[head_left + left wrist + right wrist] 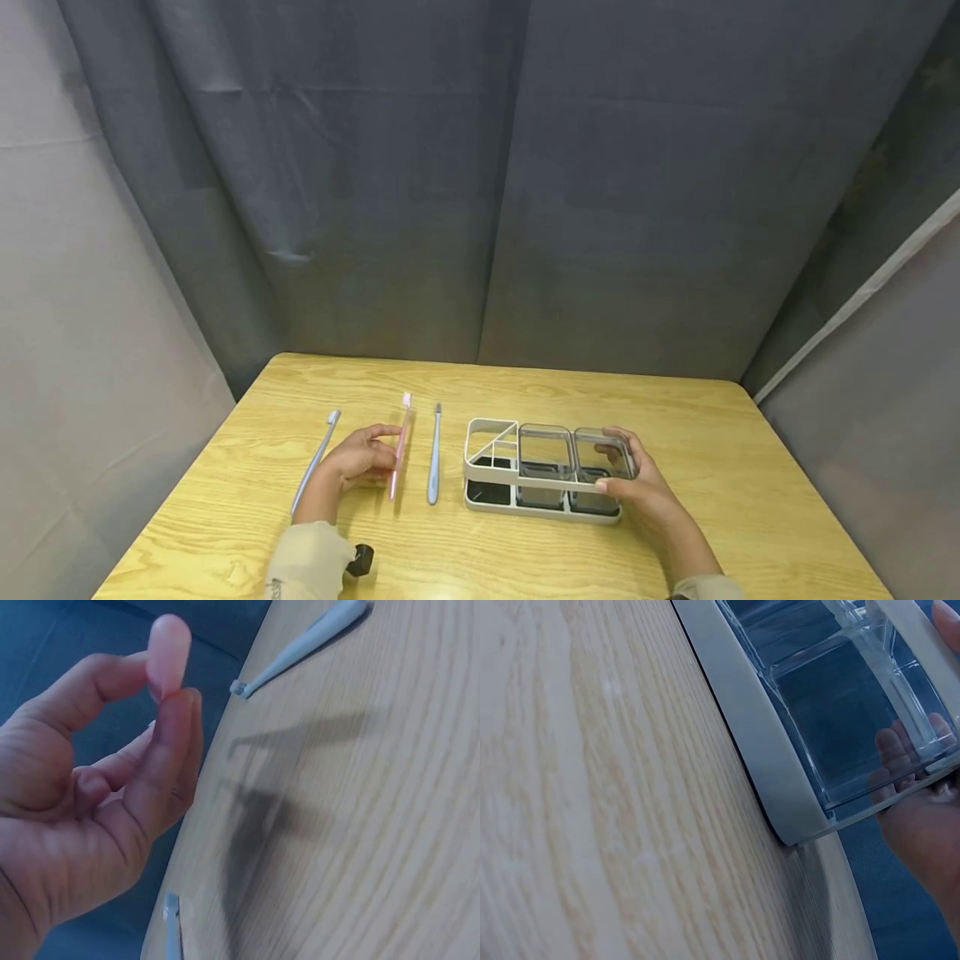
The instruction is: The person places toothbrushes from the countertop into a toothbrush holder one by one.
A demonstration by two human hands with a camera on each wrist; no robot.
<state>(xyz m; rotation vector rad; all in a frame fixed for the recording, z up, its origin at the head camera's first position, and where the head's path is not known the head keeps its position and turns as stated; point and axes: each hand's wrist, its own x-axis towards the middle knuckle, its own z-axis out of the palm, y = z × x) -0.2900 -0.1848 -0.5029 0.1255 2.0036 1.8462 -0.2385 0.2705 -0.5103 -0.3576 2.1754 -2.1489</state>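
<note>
My left hand point(362, 457) pinches a pink toothbrush point(401, 454) between thumb and fingers, its bristle end pointing away from me. In the left wrist view the rounded handle end of this pink toothbrush point(171, 656) sticks out above the fingertips, and its shadow falls on the table. My right hand point(647, 492) grips the right end of a white toothbrush holder point(543, 482), thumb on the front rail and fingers behind. Two clear cups point(546, 450) sit side by side in that holder; its left section has a divided top opening. Through the clear wall, the right wrist view shows the fingers point(894, 750).
A blue toothbrush point(434, 467) lies between the pink one and the holder. Another blue toothbrush point(315, 462) lies left of my left hand, partly hidden by the forearm. The wooden table point(675, 408) ends at a grey curtain point(615, 250) behind.
</note>
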